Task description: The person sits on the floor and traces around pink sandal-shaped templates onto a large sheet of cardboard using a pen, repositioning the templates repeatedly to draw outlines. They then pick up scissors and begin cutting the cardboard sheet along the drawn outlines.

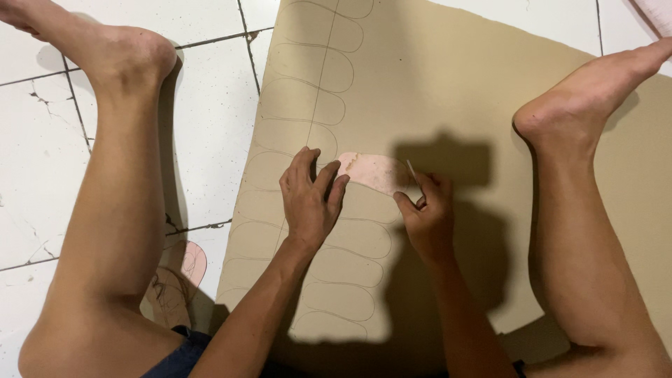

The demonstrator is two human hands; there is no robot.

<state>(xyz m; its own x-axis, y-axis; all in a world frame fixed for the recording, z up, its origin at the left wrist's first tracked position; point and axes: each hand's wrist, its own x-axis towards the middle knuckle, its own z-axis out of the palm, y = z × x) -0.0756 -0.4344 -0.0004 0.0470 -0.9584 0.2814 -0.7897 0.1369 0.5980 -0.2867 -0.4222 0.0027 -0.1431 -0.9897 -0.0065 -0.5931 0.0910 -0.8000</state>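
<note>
— Between the bare knees, what's each grip doing?
— Left hand [308, 199] lies flat, fingers released, pressing the pink rounded card template [374, 171] onto the large tan board sheet [448, 91]. Right hand [427, 213] is clenched on a thin pencil [411, 170] at the template's right edge.
— Advice?
— Press firmly; hug the edge, matching the pencilled ovals [350, 269] on the matte sheet.
</note>
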